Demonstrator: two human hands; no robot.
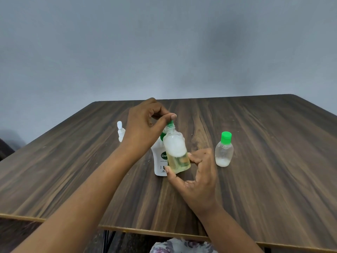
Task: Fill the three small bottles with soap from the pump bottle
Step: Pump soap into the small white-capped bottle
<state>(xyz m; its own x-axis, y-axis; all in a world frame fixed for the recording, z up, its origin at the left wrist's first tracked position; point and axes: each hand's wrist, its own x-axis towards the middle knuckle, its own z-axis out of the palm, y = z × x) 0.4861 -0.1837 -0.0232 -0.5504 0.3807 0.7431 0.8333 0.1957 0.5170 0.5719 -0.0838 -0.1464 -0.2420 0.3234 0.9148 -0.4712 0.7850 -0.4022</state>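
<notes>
Floral cloth [182, 246] nearest me, then my right hand [198, 178] pinching the small clear plastic bottle [176, 150] of yellowish soap, just in front of the white pump bottle [160, 161] on the wooden tabletop [255, 179]; left hand [144, 125] pinches its green cap [170, 122].

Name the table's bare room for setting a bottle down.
Bare: the dark wooden table right of the clear green-capped bottle, and its near left. Crowded: centre, around the white pump bottle, left hand and right hand.

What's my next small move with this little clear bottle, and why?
Probably screw the green plastic cap down: the left hand pinches it on the neck of the small clear plastic bottle, already holding yellowish soap and foam, gripped by the right hand.
</notes>
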